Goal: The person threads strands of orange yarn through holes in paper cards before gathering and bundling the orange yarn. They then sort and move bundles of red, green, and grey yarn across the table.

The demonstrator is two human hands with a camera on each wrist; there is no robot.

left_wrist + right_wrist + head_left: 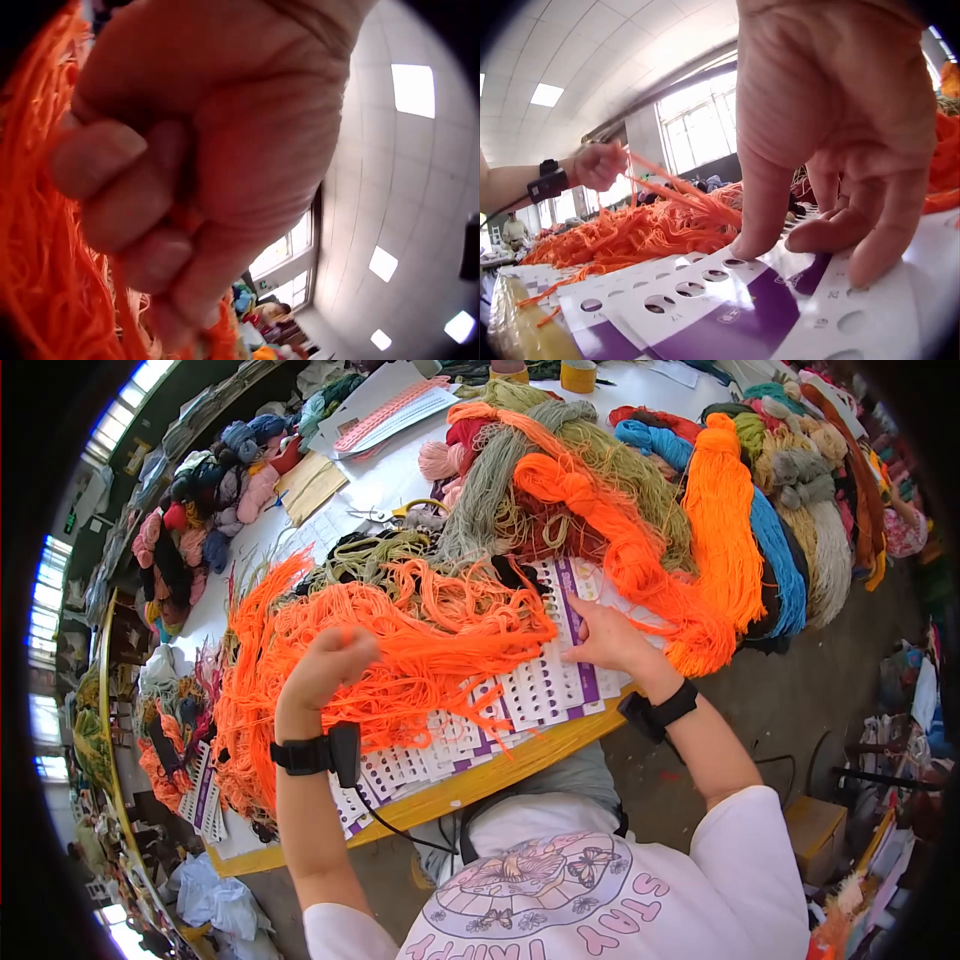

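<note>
Left hand (326, 663) grips orange yarn (420, 657) over cards (545, 688); right hand (608, 638), fingers unclenched, touches cards. Nearby holes (660, 304) look bare; work likely unfinished.

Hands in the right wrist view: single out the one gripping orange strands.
The left hand, wearing a black wrist strap, grips orange strands that run to the pile; the right hand instead touches the white-and-purple cards.
</note>
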